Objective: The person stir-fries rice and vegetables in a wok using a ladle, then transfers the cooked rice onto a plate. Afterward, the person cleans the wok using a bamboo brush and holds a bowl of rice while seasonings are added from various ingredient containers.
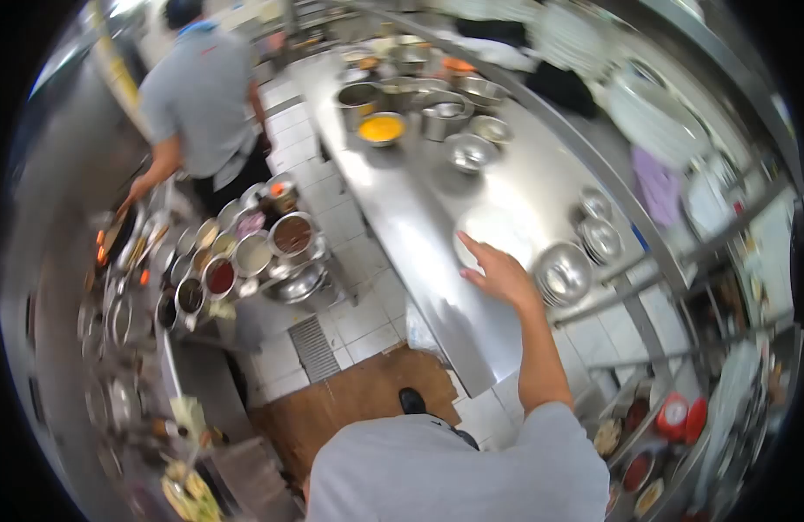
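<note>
My right hand (499, 277) reaches out over the steel table (402, 235), its thumb and fingers apart. A round white plate (506, 228) lies just beyond and partly under the hand; whether the fingers touch its rim I cannot tell. To the right of the hand stand a metal bowl (562, 271) and some smaller metal bowls (600, 240). Farther up the table sits a shiny metal bowl (472, 153). My left hand is out of view, below or behind my grey shirt.
A bowl of yellow liquid (381, 129) and several pots (444, 115) stand at the table's far end. On the left, a co-worker (202, 96) reaches toward a pan beside many sauce containers (219, 277). White plates (576, 39) fill the right shelf. A red scale (673, 416) sits lower right.
</note>
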The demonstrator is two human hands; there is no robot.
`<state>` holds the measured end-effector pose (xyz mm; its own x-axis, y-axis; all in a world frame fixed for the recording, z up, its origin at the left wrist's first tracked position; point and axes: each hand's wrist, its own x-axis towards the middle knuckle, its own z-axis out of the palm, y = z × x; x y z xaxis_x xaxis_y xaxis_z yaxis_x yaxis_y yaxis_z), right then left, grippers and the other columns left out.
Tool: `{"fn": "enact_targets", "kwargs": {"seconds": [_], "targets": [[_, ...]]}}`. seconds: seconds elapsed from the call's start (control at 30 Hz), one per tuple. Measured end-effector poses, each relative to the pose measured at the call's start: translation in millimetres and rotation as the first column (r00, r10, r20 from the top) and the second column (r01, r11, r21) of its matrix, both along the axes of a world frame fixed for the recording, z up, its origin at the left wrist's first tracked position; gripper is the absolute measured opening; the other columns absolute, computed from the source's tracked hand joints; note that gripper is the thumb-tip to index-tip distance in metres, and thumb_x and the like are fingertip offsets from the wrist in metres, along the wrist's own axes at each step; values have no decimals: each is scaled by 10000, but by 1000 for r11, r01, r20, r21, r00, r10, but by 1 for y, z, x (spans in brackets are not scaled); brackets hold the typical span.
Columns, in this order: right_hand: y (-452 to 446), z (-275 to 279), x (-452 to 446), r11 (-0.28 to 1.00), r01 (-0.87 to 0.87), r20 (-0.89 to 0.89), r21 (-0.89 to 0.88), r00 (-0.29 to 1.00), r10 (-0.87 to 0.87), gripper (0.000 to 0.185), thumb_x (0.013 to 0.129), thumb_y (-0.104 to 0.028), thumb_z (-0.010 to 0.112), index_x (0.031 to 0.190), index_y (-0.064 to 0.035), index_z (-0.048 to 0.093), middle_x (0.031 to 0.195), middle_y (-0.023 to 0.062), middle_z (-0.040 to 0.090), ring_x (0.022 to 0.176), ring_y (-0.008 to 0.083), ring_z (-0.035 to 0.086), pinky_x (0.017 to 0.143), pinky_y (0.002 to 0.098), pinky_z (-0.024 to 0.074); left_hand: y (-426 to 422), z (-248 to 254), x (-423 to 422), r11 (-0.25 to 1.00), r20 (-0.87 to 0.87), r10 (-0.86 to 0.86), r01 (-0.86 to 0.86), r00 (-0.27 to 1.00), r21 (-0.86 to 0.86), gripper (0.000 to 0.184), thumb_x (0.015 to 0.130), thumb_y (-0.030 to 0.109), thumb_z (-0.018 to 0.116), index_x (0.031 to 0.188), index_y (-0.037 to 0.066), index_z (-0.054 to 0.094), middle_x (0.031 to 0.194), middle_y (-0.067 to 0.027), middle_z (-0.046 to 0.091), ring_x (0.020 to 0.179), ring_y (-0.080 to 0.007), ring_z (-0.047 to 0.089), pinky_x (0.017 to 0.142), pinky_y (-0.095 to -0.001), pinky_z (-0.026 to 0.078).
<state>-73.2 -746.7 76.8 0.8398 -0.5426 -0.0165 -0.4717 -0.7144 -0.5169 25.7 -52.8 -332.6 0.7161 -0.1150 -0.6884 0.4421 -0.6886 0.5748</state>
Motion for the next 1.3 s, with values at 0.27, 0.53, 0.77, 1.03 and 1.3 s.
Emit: {"fn": "enact_targets", "kwargs": {"seconds": [0.27,0.53,0.77,1.03,1.3], "targets": [[189,-231,113,468,-404,51,786,796,603,557,981,-253,582,1482,-98,394,1244,133,637,1069,242,631,927,362,484,19,77,-48,982,434,101,-160,895,100,325,870,230,625,1151,71,663,1059,-164,692,985,-312,660,854,-403,519],[280,-314,148,206,-752,-136,626,155,979,329,973,-219,557,1238,-32,604,1074,109,686,919,221,644,815,344,506,66,211,-78,568,438,659,-786,611,242,254,837,192,669,1068,90,700,970,-139,689,923,-311,652,824,-391,514],[452,-156,290,394,-916,388,74,390,835,412,921,-115,600,1318,-20,543,1254,202,587,1121,333,594,957,373,465,136,296,3,675,999,26,-736,-38,-45,183,871,163,641,989,30,600,946,-162,644,959,-348,592,826,-446,472],[667,-106,333,205,-970,-240,129,170,956,484,911,-182,637,1362,-66,507,926,126,684,823,332,657,780,403,528,166,225,64,769,956,-40,-601,292,216,247,882,272,656,766,88,540,708,-94,575,695,-282,585,667,-406,456],[717,-68,337,0,-965,-44,-263,12,999,668,839,-97,655,1451,-213,414,989,172,679,771,385,659,643,493,523,253,273,77,771,989,6,-630,144,88,272,872,278,657,743,85,515,683,-82,524,687,-287,557,637,-413,457]]}}
